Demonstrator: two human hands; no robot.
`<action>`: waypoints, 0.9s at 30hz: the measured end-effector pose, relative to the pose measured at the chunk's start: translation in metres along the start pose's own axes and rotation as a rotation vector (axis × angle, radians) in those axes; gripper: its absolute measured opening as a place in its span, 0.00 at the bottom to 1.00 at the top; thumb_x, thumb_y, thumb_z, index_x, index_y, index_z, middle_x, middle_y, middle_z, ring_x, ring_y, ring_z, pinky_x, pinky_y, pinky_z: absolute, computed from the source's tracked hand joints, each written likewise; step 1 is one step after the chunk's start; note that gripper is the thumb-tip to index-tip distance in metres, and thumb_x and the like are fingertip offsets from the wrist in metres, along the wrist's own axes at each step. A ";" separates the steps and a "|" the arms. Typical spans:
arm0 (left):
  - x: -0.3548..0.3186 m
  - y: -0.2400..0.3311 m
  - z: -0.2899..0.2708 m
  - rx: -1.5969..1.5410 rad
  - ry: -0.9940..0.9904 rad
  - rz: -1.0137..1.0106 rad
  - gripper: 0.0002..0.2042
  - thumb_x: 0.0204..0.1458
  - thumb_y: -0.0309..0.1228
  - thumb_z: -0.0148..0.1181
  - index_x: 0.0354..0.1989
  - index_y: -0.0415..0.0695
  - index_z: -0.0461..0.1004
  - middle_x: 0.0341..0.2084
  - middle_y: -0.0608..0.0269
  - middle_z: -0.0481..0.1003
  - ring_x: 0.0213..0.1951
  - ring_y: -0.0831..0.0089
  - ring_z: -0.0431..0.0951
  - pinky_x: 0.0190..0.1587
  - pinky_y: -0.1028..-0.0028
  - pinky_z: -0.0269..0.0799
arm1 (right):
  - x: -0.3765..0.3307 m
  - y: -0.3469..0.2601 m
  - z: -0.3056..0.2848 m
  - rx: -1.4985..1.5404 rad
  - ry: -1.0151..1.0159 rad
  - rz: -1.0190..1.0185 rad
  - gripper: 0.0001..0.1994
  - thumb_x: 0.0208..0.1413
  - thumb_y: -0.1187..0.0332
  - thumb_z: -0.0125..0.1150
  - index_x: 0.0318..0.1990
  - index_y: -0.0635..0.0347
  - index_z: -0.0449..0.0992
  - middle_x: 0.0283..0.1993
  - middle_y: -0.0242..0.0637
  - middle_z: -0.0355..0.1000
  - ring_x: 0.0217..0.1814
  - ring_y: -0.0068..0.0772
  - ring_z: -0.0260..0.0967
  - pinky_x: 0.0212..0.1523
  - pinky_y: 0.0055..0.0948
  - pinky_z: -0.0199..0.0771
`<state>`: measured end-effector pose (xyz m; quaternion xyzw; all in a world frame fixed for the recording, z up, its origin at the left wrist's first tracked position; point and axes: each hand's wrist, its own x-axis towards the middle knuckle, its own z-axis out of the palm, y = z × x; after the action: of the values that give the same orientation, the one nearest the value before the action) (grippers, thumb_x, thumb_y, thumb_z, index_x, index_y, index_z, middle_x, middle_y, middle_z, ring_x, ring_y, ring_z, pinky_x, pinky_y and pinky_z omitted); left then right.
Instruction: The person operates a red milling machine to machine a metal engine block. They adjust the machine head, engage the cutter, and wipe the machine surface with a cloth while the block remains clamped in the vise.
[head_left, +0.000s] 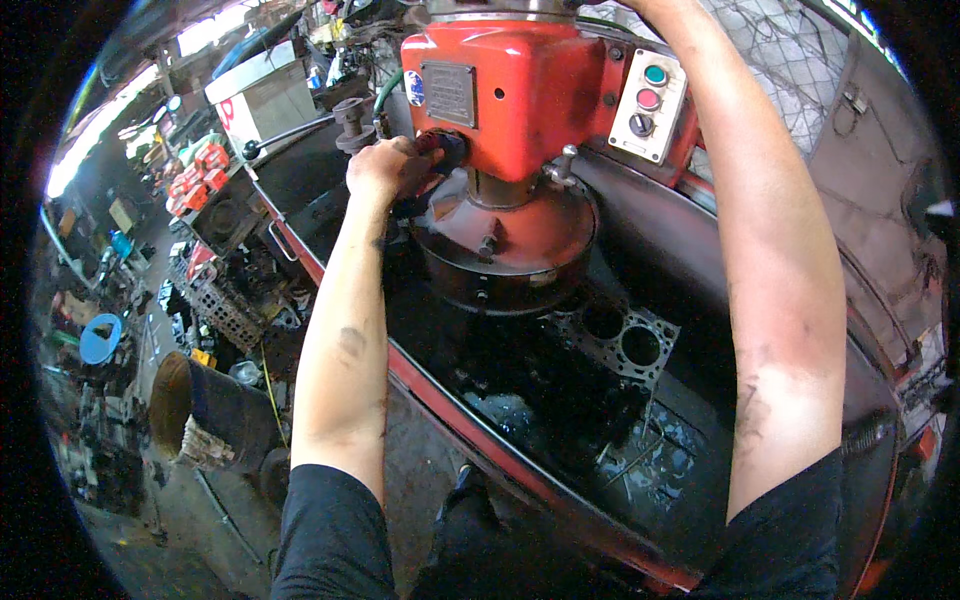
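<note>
Our left hand closes its grip on a dark round knob at the red metal machine head's left edge; our right hand's grip is out of view.

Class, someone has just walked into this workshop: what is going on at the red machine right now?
A person stands at a red machine in a cluttered workshop. Their left hand grips a dark knob on the side of the machine head, just above the round dark housing. The right arm reaches up past the control box; that hand is out of view. Below, a metal part with round bores lies in the wet, dark tray.
</note>
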<state>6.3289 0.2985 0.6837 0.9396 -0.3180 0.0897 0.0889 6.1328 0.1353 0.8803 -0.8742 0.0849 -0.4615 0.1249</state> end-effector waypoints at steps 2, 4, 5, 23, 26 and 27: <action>-0.011 0.012 -0.002 0.000 0.011 0.002 0.29 0.53 0.63 0.49 0.46 0.50 0.79 0.46 0.57 0.79 0.50 0.59 0.78 0.51 0.62 0.73 | -0.012 0.000 -0.013 0.041 0.008 0.016 0.33 0.58 0.39 0.53 0.36 0.70 0.76 0.32 0.48 0.77 0.33 0.42 0.76 0.40 0.37 0.72; -0.021 0.025 -0.003 -0.019 0.010 0.011 0.29 0.53 0.62 0.50 0.46 0.49 0.79 0.46 0.56 0.79 0.50 0.58 0.78 0.51 0.62 0.73 | -0.022 0.006 -0.023 0.045 0.081 -0.062 0.33 0.57 0.38 0.53 0.38 0.70 0.76 0.34 0.50 0.77 0.37 0.43 0.76 0.43 0.37 0.72; -0.027 0.031 -0.004 -0.023 0.001 0.012 0.30 0.53 0.62 0.50 0.46 0.49 0.79 0.46 0.55 0.79 0.50 0.58 0.78 0.51 0.62 0.73 | -0.026 0.010 -0.029 0.028 0.150 -0.146 0.33 0.57 0.38 0.53 0.40 0.69 0.76 0.36 0.50 0.77 0.39 0.43 0.75 0.44 0.37 0.72; -0.147 0.145 -0.012 -0.013 0.167 0.190 0.24 0.56 0.56 0.48 0.40 0.47 0.80 0.37 0.51 0.80 0.41 0.54 0.81 0.44 0.59 0.76 | -0.101 0.056 -0.165 -0.091 0.154 -0.298 0.23 0.62 0.48 0.50 0.56 0.51 0.75 0.58 0.41 0.72 0.60 0.38 0.69 0.61 0.32 0.64; -0.163 0.161 -0.015 -0.022 0.180 0.226 0.21 0.57 0.52 0.48 0.40 0.49 0.80 0.35 0.52 0.81 0.39 0.55 0.82 0.42 0.59 0.76 | -0.113 0.068 -0.189 -0.163 0.188 -0.227 0.21 0.63 0.51 0.49 0.57 0.51 0.75 0.58 0.41 0.72 0.62 0.38 0.67 0.64 0.31 0.61; -0.168 0.164 -0.016 -0.042 0.173 0.245 0.23 0.57 0.54 0.47 0.39 0.47 0.80 0.35 0.51 0.80 0.39 0.53 0.81 0.43 0.58 0.76 | -0.118 0.074 -0.196 -0.191 0.203 -0.173 0.21 0.63 0.52 0.49 0.56 0.51 0.75 0.58 0.41 0.72 0.62 0.37 0.67 0.65 0.31 0.60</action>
<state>6.0956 0.2716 0.6799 0.8805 -0.4231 0.1739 0.1241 5.9023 0.0686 0.8720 -0.8351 0.0651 -0.5462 -0.0083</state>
